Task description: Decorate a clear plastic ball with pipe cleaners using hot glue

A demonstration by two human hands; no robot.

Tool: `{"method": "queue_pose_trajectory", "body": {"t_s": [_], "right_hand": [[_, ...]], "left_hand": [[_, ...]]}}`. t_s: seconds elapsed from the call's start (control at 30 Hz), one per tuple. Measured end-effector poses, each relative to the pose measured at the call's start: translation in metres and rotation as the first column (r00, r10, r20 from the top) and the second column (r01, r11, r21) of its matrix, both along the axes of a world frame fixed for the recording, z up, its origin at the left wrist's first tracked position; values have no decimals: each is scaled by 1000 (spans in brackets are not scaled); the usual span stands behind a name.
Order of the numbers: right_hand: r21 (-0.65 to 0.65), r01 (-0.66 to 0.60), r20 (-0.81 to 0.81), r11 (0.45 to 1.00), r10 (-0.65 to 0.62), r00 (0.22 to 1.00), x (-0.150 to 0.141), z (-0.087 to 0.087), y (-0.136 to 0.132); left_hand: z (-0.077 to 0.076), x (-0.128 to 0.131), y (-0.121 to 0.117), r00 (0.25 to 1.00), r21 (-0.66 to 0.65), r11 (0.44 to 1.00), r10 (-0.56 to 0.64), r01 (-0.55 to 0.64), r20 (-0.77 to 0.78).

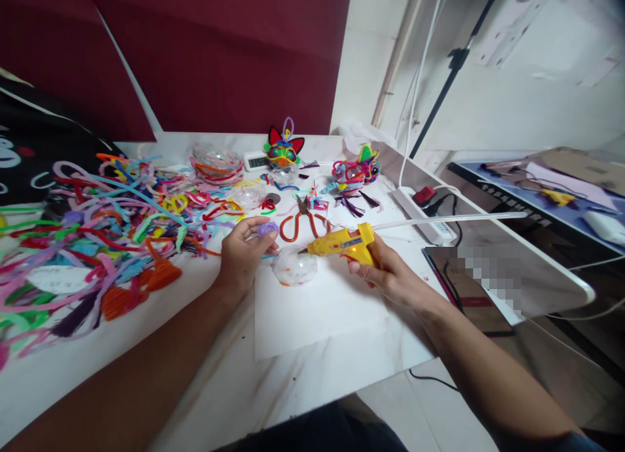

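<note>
My right hand (383,269) grips a yellow hot glue gun (344,243) by its handle, with a long glue stick (454,219) running out of its back. Its nozzle points left, over a clear plastic dome (294,268) with orange and red specks on the white sheet (336,315). My left hand (244,253) pinches a small purple coil (267,229), which looks like rolled pipe cleaner, just left of the nozzle. Behind the dome lie pliers with orange handles (291,227), jaws pointing away.
Tangled pipe cleaners (122,211) cover the left side. At the back stand stacked clear domes (216,162), a digital timer (255,160) and two colourful lion-head-like crafts, one red-eared (283,151), one pink (354,172). A power strip (424,217) with cords sits at the right.
</note>
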State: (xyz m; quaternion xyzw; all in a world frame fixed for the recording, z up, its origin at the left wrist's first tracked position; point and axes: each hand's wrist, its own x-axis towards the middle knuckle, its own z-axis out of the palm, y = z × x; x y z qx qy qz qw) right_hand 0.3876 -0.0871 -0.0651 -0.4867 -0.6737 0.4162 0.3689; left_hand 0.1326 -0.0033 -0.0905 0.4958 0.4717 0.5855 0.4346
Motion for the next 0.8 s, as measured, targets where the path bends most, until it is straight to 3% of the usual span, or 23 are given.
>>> {"method": "queue_pose_trajectory", "body": {"t_s": [0.8], "right_hand": [[63,14,78,998,-19,997,-1,1,-2]], "left_hand": [[2,1,-2,1000,0,1000,6,-6,-1]]}}
